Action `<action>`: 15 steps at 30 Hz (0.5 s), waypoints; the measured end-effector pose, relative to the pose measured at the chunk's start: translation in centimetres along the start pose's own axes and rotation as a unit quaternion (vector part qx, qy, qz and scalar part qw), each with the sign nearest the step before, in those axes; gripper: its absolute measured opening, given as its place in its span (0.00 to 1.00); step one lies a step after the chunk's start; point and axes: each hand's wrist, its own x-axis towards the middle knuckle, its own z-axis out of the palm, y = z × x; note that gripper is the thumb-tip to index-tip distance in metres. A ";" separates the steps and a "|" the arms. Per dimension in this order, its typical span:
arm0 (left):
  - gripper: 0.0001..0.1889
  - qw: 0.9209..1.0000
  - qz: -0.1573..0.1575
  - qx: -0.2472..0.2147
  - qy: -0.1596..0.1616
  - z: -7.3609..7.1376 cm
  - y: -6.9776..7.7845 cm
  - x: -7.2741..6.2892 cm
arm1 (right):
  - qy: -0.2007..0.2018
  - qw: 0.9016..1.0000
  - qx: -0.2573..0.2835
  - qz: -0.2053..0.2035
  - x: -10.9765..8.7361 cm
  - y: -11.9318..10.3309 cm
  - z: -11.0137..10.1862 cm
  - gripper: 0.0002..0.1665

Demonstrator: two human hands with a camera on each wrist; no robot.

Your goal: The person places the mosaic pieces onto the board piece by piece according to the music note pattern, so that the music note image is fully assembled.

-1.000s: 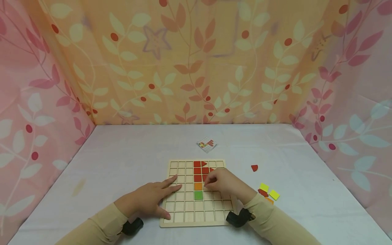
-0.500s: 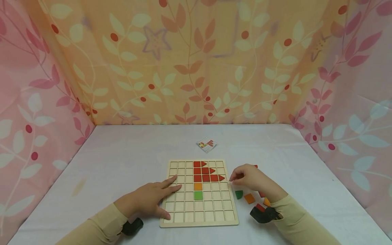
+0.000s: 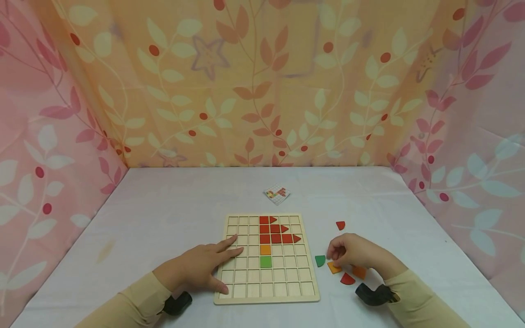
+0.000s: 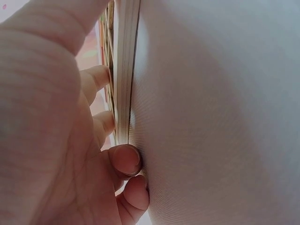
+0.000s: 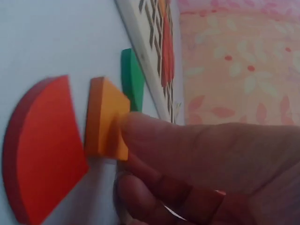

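Observation:
My left hand rests spread on the left side of a wooden grid board, its fingertips on the squares. Two fingers curl down beside the board's edge in the left wrist view. Right of the board, my right hand pinches an orange square tile, thumb on its face. Close by lie a green quarter-circle tile and a red quarter-circle tile. Another orange piece shows partly under the hand. Red squares and red triangles, one orange square and one light green square fill grid cells.
Behind the board lies a small pattern card printed with a coloured grid. A second red quarter-circle sits farther back on the right. Patterned cloth encloses the white table at the back and sides.
My right hand has moved off the board to the right, down to the loose pieces, and taken hold of the orange square tile. My left hand has stayed put.

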 end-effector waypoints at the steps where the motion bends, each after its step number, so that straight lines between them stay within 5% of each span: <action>1: 0.50 1.000 0.000 0.000 0.000 0.0 0.0 0.0 | -0.003 1.000 -0.008 -0.007 0.0 0.2 0.0 0.08; 15: 0.50 1.000 -0.002 0.001 -0.003 0.2 -0.2 0.1 | -0.035 0.998 -0.034 -0.045 -0.1 0.7 -0.2 0.15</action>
